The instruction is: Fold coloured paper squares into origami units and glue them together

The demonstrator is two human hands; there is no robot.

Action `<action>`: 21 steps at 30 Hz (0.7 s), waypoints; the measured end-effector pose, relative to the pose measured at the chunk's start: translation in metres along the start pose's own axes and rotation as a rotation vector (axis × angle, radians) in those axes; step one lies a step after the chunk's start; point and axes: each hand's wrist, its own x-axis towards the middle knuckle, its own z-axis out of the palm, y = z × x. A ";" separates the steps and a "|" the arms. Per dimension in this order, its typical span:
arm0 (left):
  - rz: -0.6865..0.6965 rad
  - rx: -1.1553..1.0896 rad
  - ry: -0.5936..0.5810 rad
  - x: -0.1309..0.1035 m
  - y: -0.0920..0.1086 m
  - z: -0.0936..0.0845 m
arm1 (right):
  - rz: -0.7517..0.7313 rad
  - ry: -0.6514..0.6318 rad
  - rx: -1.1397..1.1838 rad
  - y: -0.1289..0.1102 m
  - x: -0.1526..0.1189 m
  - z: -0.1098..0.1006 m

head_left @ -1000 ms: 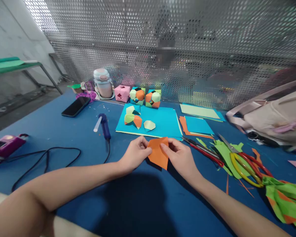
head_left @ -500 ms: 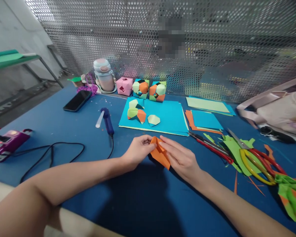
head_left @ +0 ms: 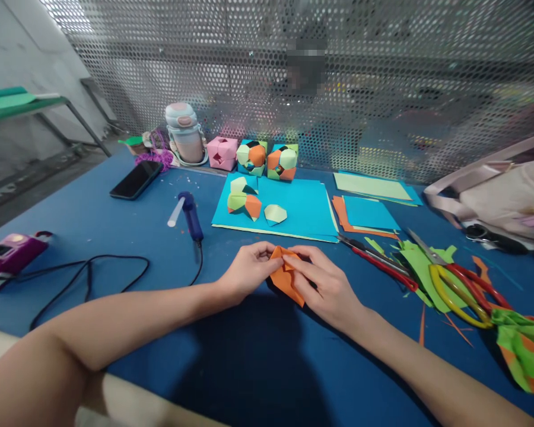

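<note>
A folded piece of orange paper (head_left: 288, 284) is between my two hands, over the near middle of the blue table. My left hand (head_left: 250, 270) grips its upper left side between thumb and fingers. On the right, my right hand (head_left: 323, 281) pinches the top folds, with its other fingers along the right edge. Just beyond lie blue sheets (head_left: 298, 207) bearing a joined green and orange paper piece (head_left: 244, 203) and a small pale green folded piece (head_left: 275, 214).
A glue gun (head_left: 190, 216) with a black cord lies left. Behind stand paper cubes (head_left: 251, 157) and a bottle (head_left: 186, 133). Scissors (head_left: 454, 284), green scraps, paper stacks (head_left: 369, 213) and a bag (head_left: 507, 196) are right; a phone (head_left: 136, 179) lies far left.
My right hand's fingers have bent and spread, and its fingertips have shifted on the top folds of the orange paper. My left hand keeps its grip. The view has shifted slightly.
</note>
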 end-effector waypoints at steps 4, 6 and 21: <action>0.033 0.028 0.011 0.000 -0.001 0.000 | 0.071 -0.008 0.089 -0.004 0.000 -0.003; 0.051 0.056 0.024 0.001 -0.001 -0.001 | 0.155 0.001 0.151 -0.008 0.001 -0.004; 0.158 0.253 0.055 -0.001 -0.004 -0.001 | 0.939 0.088 0.953 0.000 0.012 0.000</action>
